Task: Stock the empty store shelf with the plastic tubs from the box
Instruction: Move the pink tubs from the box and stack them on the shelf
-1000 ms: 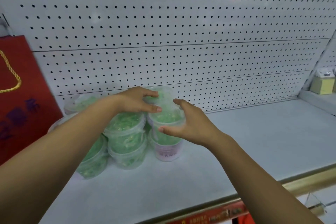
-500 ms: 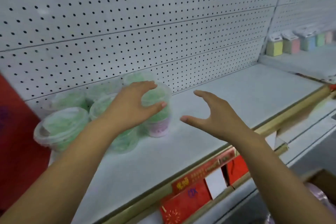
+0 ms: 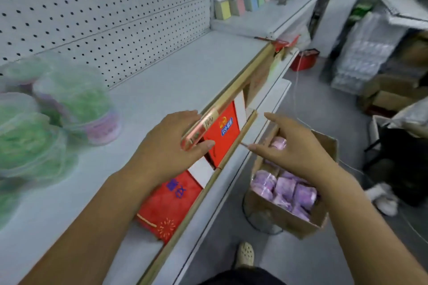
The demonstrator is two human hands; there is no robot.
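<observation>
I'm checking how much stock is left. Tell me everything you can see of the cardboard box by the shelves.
The cardboard box is plain brown card, open at the top with its flaps standing up. It sits low beside the lower shelf, at the person's right, over a round dark wire frame. Purple tubs lie packed close inside, filling the part that shows. The right hand hovers above the opening, fingers spread, holding nothing; whether it touches the box cannot be told.
</observation>
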